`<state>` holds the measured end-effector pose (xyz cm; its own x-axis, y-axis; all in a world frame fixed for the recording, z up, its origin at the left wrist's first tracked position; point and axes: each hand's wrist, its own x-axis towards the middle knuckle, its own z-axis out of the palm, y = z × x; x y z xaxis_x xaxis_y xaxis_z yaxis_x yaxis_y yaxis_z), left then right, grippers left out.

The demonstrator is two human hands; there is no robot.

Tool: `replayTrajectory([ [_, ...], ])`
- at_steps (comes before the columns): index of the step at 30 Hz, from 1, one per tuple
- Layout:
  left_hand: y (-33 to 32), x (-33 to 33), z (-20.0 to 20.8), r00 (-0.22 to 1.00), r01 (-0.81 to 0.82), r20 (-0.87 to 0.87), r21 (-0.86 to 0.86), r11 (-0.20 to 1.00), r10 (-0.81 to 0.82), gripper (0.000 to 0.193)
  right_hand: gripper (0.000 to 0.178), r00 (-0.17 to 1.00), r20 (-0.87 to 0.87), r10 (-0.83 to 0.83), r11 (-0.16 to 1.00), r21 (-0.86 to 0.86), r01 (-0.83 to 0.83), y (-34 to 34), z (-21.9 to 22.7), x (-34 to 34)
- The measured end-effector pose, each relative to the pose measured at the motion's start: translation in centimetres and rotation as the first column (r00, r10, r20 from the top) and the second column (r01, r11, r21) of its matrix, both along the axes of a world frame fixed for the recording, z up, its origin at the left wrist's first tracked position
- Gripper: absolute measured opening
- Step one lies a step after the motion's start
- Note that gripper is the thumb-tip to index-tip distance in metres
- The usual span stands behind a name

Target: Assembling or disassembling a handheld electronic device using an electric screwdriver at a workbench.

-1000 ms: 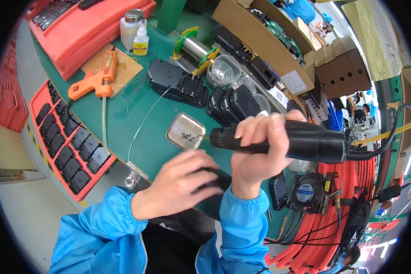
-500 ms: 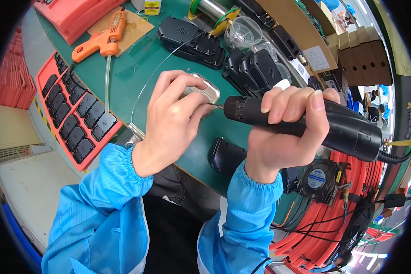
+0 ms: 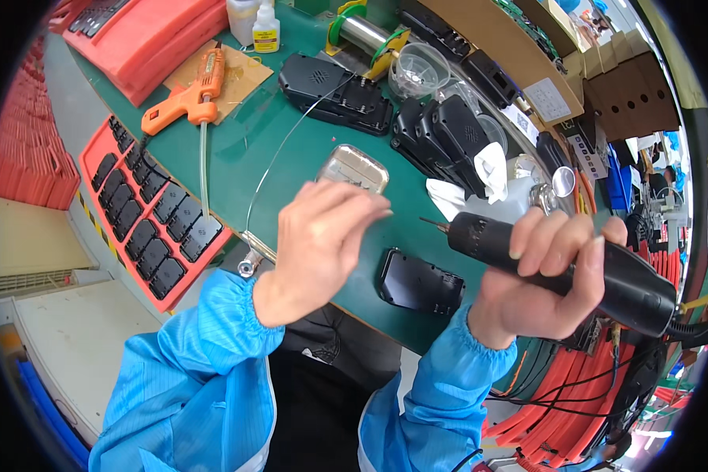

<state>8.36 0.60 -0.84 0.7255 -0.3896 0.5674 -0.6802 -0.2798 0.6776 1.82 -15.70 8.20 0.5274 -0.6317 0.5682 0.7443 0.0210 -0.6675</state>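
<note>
In my right hand is a black electric screwdriver, its thin bit pointing left across the bench. My left hand hovers just in front of a small clear-lidded or metal box, hiding its near edge. The left fingertips are pinched together; whatever may be between them is too small or hidden to make out. A gap separates them from the screwdriver's tip. Between and below the two hands, a black plastic housing lies flat on the green mat.
An orange glue gun rests on cardboard at the far left. A red foam tray holds several black parts. Black device housings, a solder spool and a clear plastic cup stand at the back. Cables run at the lower right.
My right hand has drawn the screwdriver right and down, away from the left fingertips. The left hand has shifted slightly right and down, uncovering more of the small box. The view has moved slightly.
</note>
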Motion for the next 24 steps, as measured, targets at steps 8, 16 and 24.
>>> replayTrajectory([
  [8, -0.9, -2.1, -0.4, 0.962, 0.136, -0.214, -0.167, 0.977, -0.171, 0.033, 0.033, 0.986, 0.046, 0.157, 0.987, -0.039, -0.156, -1.3, -0.2, -2.9],
  [16, -0.9, -1.8, -0.4, 0.942, 0.162, -0.272, -0.141, 0.977, -0.196, 0.044, 0.031, 0.962, 0.0, 0.274, 0.957, -0.1, -0.273, -1.3, -0.5, -2.7],
  [24, -0.9, -2.0, -0.5, 0.923, 0.17, -0.323, -0.147, 0.974, -0.21, 0.049, 0.033, 0.937, -0.032, 0.348, 0.925, -0.153, -0.348, -1.7, -1.1, -2.5],
])
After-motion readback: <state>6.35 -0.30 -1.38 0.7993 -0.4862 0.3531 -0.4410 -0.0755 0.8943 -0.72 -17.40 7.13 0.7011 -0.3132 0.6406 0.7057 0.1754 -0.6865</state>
